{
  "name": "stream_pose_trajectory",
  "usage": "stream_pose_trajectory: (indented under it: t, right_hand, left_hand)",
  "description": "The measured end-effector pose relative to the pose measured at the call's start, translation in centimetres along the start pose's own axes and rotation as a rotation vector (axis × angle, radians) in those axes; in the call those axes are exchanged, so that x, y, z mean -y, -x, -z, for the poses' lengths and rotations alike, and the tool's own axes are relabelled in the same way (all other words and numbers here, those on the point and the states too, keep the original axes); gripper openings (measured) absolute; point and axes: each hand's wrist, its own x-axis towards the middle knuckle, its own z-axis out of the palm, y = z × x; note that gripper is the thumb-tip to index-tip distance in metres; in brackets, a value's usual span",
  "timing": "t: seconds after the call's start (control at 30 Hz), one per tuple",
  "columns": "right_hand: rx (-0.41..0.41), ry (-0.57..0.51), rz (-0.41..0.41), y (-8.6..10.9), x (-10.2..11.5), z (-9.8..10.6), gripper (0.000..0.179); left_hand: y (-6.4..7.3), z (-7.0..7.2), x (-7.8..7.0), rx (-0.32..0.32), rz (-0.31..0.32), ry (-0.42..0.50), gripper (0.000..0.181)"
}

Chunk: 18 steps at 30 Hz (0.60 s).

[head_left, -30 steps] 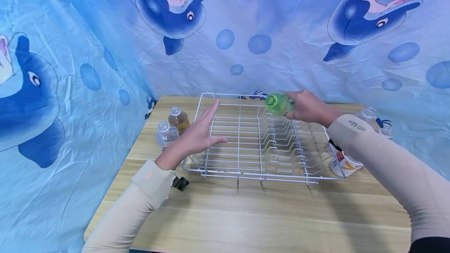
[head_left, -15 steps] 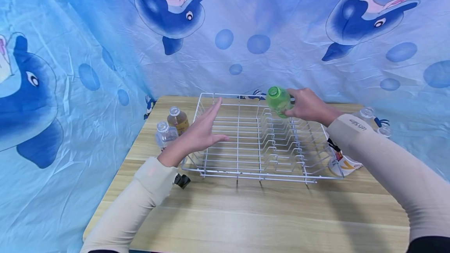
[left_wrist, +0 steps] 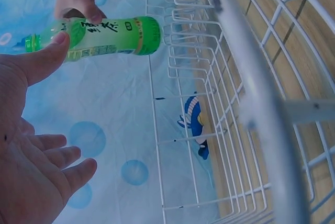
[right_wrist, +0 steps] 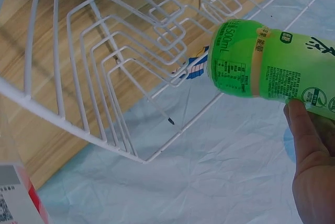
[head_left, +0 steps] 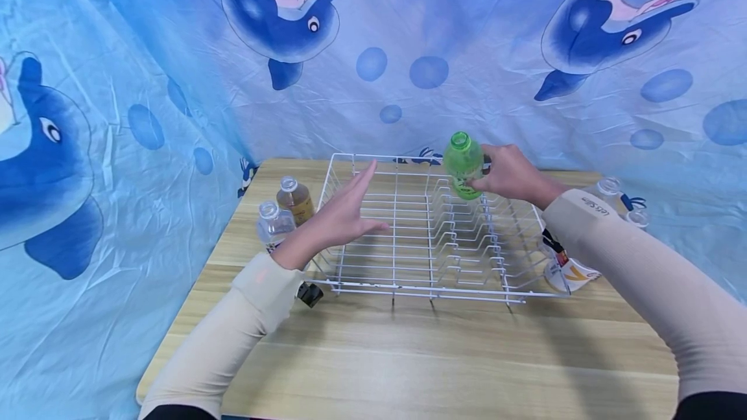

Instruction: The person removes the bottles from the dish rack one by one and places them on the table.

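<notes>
My right hand [head_left: 513, 172] grips a green plastic bottle [head_left: 463, 164] with no cap on its neck. The bottle stands nearly upright above the back of the white wire dish rack [head_left: 395, 245], over its zigzag plate dividers. In the right wrist view the bottle's base [right_wrist: 230, 59] is close over the rack's wires. My left hand [head_left: 344, 212] is held over the rack's left side, fingers straight and thumb spread, with nothing in it. In the left wrist view the thumb [left_wrist: 49, 56] overlaps the bottle's neck end, though the head view shows the hands well apart.
Left of the rack stand a clear bottle [head_left: 273, 222] and a bottle with brown liquid [head_left: 296, 199]. To the right, partly behind my right sleeve, are a white printed container [head_left: 569, 275] and clear bottles [head_left: 609, 188]. A dolphin-print curtain [head_left: 408, 109] hangs behind the wooden table [head_left: 443, 361].
The green bottle has tipped from leaning toward me to nearly upright in my right hand. My left hand has shifted slightly to the right.
</notes>
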Motion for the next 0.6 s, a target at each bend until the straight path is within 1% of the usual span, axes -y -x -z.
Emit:
stream_pose_trajectory:
  t: [0.13, 0.4, 0.6]
  right_hand:
    - [0.001, -0.019, -0.017, 0.1, 0.0, 0.0, 0.037]
    - [-0.037, -0.047, -0.013, 0.4, -0.2, -0.1, 0.037]
    - [-0.049, -0.1, -0.057, 0.5, -0.2, -0.3, 0.038]
  left_hand:
    - [-0.5, -0.2, -0.1, 0.012, 0.001, 0.015, 0.123]
    - [-1.3, -0.5, -0.6, 0.033, -0.009, 0.034, 0.123]
    - [-1.8, -0.6, -0.9, 0.036, -0.014, 0.037, 0.122]
